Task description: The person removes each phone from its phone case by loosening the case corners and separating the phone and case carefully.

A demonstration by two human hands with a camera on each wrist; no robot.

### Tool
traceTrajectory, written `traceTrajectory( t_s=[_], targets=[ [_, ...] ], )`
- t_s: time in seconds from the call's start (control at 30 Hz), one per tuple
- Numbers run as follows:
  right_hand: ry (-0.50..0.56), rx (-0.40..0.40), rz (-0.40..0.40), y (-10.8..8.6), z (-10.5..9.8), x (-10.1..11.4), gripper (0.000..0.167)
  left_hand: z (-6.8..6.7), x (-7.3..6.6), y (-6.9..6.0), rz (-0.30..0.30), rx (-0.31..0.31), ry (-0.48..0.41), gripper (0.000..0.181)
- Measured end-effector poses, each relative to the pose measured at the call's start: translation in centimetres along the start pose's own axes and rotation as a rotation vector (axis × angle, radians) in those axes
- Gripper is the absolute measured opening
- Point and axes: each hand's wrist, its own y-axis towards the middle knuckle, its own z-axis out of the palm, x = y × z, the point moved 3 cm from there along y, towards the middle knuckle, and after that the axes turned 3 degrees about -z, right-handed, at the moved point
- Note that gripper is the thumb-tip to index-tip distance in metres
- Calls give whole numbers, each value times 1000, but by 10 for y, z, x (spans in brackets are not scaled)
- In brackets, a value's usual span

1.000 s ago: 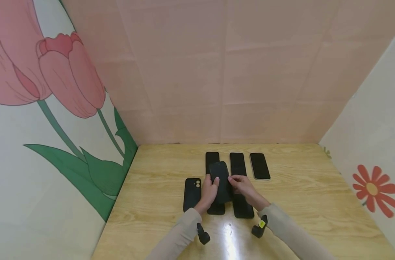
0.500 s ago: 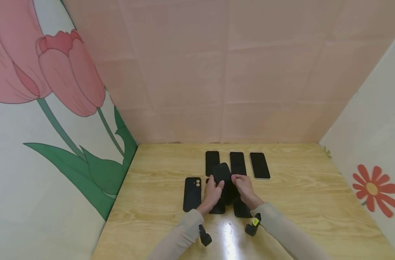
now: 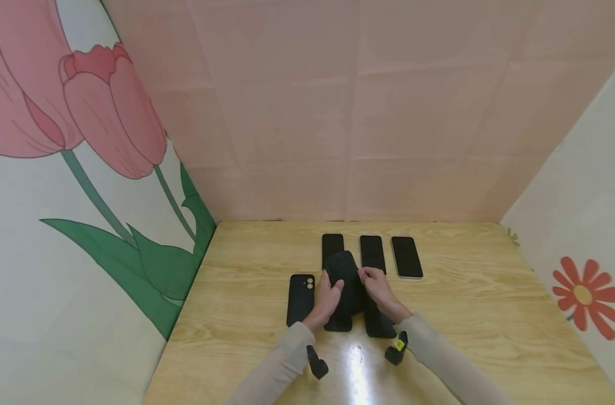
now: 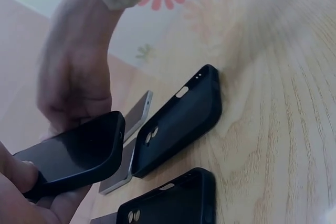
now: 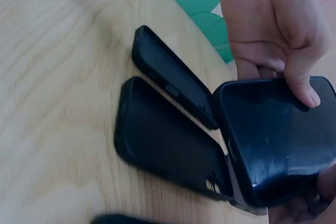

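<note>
A phone in a black case [image 3: 347, 287] is held above the table by both hands, its dark screen facing up. My left hand [image 3: 325, 301] grips it along the left side, thumb over the screen. My right hand [image 3: 380, 289] pinches its right edge near the upper part; in the left wrist view its fingertips are partly hidden behind the phone. Beneath lie two black phone cases, the middle case [image 3: 339, 323] and the right case [image 3: 380, 323], both partly covered. In the left wrist view, the nearer case [image 4: 181, 121] lies hollow side up.
A third black phone case [image 3: 301, 301] lies left of my left hand. Along the back lie a left phone [image 3: 333, 247], a middle phone [image 3: 372, 253] and a right phone [image 3: 407, 257], screens dark. The wooden table [image 3: 236, 315] meets walls at the back and sides.
The cased phone tilted away to the right in my hands, then came back flatter with its screen up. My right hand has shifted slightly up along its edge. The table items stay put.
</note>
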Motion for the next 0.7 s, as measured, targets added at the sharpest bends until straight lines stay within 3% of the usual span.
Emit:
traceTrajectory(
  t_s=[0.13, 0.23, 0.37, 0.7],
  targets=[
    [-42, 18, -135, 0, -2, 5, 24, -2, -2, 2, -15, -9, -40, 33],
    [-39, 8, -164, 0, -3, 10, 19, -2, -2, 3, -10, -4, -66, 31],
    [14, 23, -141, 3, -3, 16, 26, 0, -1, 4, -31, 21, -111, 28],
    [71, 126, 28, 10, -5, 20, 33, 0, -2, 2, -80, 20, -150, 35]
  ],
)
